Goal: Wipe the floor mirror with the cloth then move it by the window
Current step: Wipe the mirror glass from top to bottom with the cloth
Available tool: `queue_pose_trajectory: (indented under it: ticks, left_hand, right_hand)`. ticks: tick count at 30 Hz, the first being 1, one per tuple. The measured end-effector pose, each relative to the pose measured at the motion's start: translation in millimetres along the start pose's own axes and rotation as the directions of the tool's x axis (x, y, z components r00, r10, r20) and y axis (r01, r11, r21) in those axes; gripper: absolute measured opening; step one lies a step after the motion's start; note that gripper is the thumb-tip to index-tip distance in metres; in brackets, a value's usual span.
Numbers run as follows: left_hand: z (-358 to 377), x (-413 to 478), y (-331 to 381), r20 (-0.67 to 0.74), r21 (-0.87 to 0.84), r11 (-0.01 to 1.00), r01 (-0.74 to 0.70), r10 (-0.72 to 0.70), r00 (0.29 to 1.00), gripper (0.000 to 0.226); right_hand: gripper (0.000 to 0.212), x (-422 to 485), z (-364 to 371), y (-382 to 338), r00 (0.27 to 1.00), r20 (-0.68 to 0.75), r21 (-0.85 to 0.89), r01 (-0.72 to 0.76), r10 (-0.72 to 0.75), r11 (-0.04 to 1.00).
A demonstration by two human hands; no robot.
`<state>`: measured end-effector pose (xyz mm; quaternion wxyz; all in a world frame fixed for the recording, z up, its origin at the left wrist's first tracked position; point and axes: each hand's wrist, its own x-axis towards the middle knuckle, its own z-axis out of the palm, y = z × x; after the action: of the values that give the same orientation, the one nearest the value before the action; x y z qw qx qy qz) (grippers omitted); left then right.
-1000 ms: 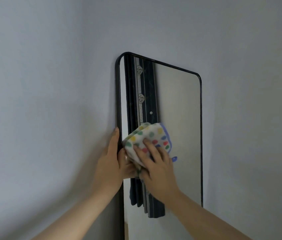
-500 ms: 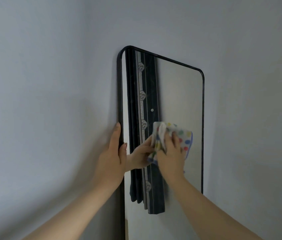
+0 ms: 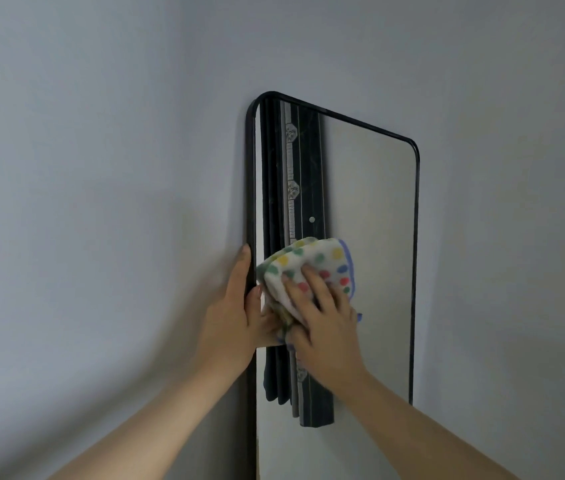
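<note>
Floor mirror (image 3: pixel 372 244) — black-framed, rounded corners, upright against a pale grey wall (image 3: pixel 101 174). Glass reflects a dark patterned curtain (image 3: pixel 307 161).

Left hand (image 3: pixel 229 320): grasps the mirror's left frame edge, thumb on the glass side.

Right hand (image 3: pixel 326 327): fingers spread flat, pressing a white polka-dot cloth (image 3: pixel 308 261) — blue-trimmed, bunched — against the glass, just beside the left hand.

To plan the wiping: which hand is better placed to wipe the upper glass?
Probably the right hand: it presses the cloth on the mirror, while the left hand holds its left edge.
</note>
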<state>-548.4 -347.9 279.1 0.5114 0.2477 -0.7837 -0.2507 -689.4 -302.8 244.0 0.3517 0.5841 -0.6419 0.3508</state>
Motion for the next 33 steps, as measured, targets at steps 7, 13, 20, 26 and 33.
queue_pose_trajectory:
  ticks: [7, 13, 20, 26, 33]
  left_hand:
    - [5, -3, -2, -0.057, 0.019, 1.000, 0.019, -0.018, 0.998, 0.054]
    - [9, -3, -1, -0.086, 0.039, 0.999, 0.029, -0.025, 0.996, 0.055]
    - [11, -3, -5, -0.109, 0.030, 0.999, 0.035, -0.031, 0.994, 0.052]
    - [7, -5, -1, -0.065, 0.037, 0.999, 0.019, -0.017, 0.998, 0.053]
    - [10, -5, -1, -0.109, 0.041, 0.999, -0.008, 0.013, 0.994, 0.052]
  right_hand:
    - [0.064, 14, 0, -2, 0.904, 0.014, 0.162, -0.423, 0.427, 0.891]
    - [0.064, 11, 1, 28, 0.900, 0.068, 0.080, -0.435, 0.430, 0.897]
    - [0.066, 18, -10, -21, 0.954, 0.092, 0.195, -0.298, 0.285, 0.934]
    - [0.053, 22, 3, 63, 0.755, 0.088, 0.085, -0.656, 0.650, 0.750]
    - [0.051, 28, -7, 32, 0.891, 0.038, 0.195, -0.450, 0.452, 0.871]
